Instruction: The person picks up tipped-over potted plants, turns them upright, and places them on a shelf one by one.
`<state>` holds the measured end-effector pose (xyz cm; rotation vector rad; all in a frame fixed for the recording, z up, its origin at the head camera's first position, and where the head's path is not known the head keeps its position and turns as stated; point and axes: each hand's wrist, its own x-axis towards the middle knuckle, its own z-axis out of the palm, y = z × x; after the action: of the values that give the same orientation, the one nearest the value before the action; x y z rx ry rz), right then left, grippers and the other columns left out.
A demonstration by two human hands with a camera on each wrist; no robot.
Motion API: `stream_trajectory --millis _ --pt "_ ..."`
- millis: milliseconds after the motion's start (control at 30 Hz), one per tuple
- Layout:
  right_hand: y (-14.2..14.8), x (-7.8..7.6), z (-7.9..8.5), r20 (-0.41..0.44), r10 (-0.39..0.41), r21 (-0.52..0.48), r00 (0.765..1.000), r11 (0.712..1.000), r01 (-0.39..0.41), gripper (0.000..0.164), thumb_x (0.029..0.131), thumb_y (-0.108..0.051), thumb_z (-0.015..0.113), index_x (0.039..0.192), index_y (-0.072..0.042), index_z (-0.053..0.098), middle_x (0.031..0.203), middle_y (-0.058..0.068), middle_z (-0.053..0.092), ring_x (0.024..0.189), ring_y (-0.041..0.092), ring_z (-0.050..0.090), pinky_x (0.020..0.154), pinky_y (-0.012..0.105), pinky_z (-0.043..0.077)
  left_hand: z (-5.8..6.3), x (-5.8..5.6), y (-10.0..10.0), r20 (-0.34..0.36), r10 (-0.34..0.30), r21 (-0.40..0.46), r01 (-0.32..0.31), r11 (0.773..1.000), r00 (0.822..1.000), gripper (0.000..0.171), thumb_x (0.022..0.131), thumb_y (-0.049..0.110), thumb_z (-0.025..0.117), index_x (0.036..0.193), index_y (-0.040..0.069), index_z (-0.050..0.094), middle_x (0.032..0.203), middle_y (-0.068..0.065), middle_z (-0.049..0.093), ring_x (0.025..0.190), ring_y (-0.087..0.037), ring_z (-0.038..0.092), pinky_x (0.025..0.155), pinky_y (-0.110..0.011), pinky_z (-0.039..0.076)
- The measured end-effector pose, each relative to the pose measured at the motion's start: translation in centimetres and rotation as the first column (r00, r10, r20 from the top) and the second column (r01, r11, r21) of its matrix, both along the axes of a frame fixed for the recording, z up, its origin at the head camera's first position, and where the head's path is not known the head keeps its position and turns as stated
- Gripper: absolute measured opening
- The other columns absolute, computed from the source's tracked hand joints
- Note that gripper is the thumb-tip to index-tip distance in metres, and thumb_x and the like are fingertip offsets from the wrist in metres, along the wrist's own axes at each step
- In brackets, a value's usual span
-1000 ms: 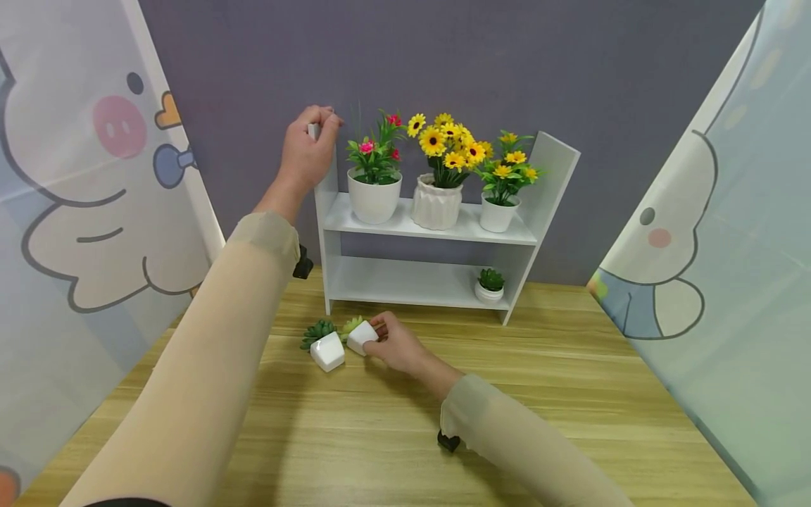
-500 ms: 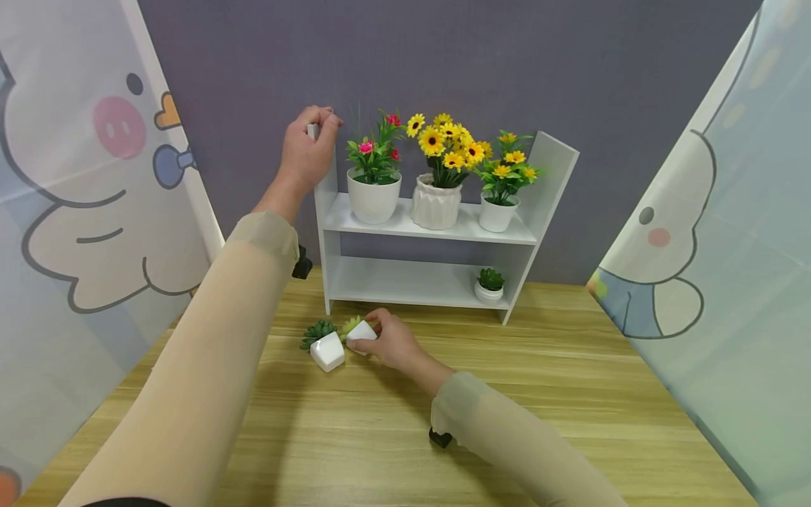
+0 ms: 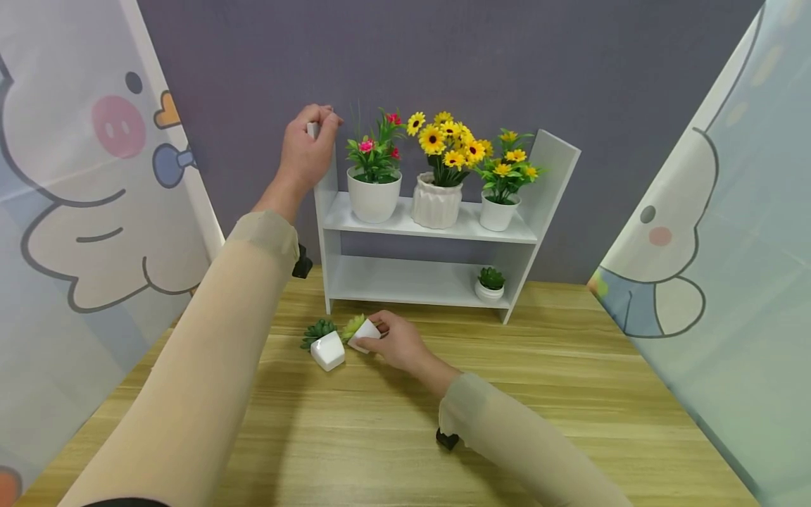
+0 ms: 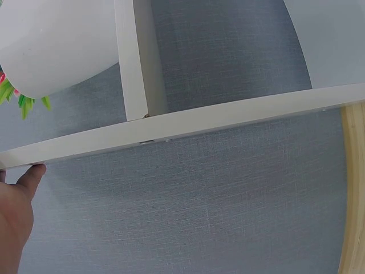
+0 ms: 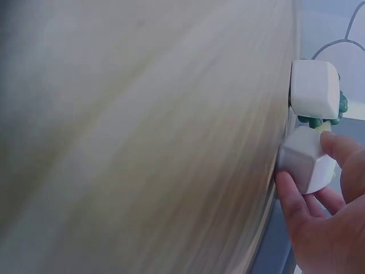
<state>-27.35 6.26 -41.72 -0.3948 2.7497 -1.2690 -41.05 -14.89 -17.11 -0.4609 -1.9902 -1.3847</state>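
My left hand (image 3: 305, 151) grips the upper end of the left side panel of a white two-tier shelf (image 3: 431, 282). In the left wrist view its thumb and a fingertip meet that panel's edge (image 4: 194, 121). Low over the wooden table, my right hand (image 3: 402, 345) pinches the white square pot of a small light-green succulent (image 3: 365, 334), tipped on its side with the leaves pointing left. Thumb and fingers straddle this pot in the right wrist view. Just left of it lies a second potted succulent (image 3: 327, 351), darker green and also on its side.
Along the upper tier stand a pink-flowered pot plant (image 3: 374, 197), a sunflower pot (image 3: 437, 204) and a smaller yellow-flowered pot (image 3: 497, 213). A round potted succulent (image 3: 489, 290) sits at the lower tier's right end. A grey wall (image 3: 633, 105) rises behind.
My right hand has shifted slightly left and then back right, and the light-green succulent's pot has turned and moved a little right. The left hand stays on the shelf panel.
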Motion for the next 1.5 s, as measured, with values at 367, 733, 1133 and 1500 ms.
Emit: stream_trajectory --millis 367,733,1133,1500 --pt "1.5 0.3 0.0 0.002 0.041 -0.019 0.999 0.999 -0.041 0.046 0.097 -0.029 0.086 0.136 -0.013 0.067 0.124 0.01 0.074 0.11 0.023 0.07 0.086 0.037 0.062 -0.1 0.1 0.0 -0.022 0.0 0.009 0.001 1.0 1.0 0.026 0.11 0.033 0.054 0.087 0.023 0.059 0.127 -0.002 0.07 0.15 -0.008 0.055 0.12 -0.025 0.046" --pt "3.1 0.4 -0.4 0.044 0.09 -0.071 0.995 0.994 -0.086 0.048 0.096 -0.016 0.085 0.133 -0.005 0.055 0.128 0.02 0.075 0.114 0.028 0.075 0.094 0.04 0.064 0.0 0.2 0.1 -0.027 -0.007 0.01 0.007 1.0 1.0 0.027 0.111 0.032 0.055 0.085 0.024 0.058 0.124 0.0 0.069 0.15 -0.009 0.054 0.122 -0.025 0.045" --pt "4.4 0.0 -0.9 0.093 0.143 -0.144 0.985 0.981 -0.129 0.044 0.097 -0.009 0.083 0.128 -0.003 0.052 0.125 0.021 0.077 0.109 0.025 0.075 0.091 0.036 0.064 0.0 0.1 0.2 -0.012 0.002 0.006 -0.002 1.0 1.0 0.03 0.111 0.033 0.054 0.099 0.008 0.065 0.133 -0.007 0.07 0.15 -0.007 0.054 0.122 -0.025 0.044" --pt "5.0 -0.1 -1.0 0.093 0.113 -0.13 0.989 0.986 -0.101 0.045 0.096 -0.011 0.084 0.13 -0.001 0.058 0.126 0.017 0.07 0.11 0.025 0.072 0.097 0.04 0.063 -0.1 0.1 0.1 -0.002 0.007 -0.006 -0.007 1.0 1.0 0.034 0.111 0.035 0.053 0.102 0.004 0.064 0.138 -0.009 0.069 0.15 -0.006 0.053 0.122 -0.027 0.046"
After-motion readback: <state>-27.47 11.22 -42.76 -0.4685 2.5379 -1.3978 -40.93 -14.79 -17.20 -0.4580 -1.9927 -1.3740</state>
